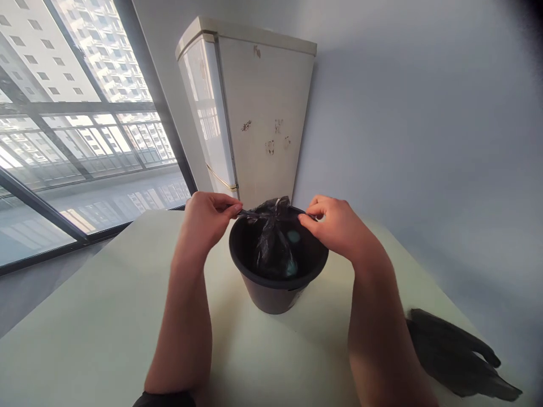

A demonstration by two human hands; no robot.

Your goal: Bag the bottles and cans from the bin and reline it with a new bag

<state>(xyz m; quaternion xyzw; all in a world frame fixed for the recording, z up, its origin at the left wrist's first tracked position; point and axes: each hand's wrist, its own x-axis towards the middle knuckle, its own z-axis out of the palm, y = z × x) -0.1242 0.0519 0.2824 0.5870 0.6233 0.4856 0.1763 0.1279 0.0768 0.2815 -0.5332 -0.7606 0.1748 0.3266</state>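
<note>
Open tabletop (106, 316) left of bin (271, 297); black bag (449, 353) blocks right.

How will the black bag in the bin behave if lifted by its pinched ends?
Probably floppy: the black bag is thin, crinkled film stretched between left hand and right hand. Likely light, a small bundle well inside the bin.

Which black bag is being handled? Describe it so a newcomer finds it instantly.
In front of the tall white fridge, a dark round bin stands on the pale table. The black bag sits bunched inside it, its top stretched between the left hand and right hand. The flat bag near the table's right edge lies loose, untouched.
</note>
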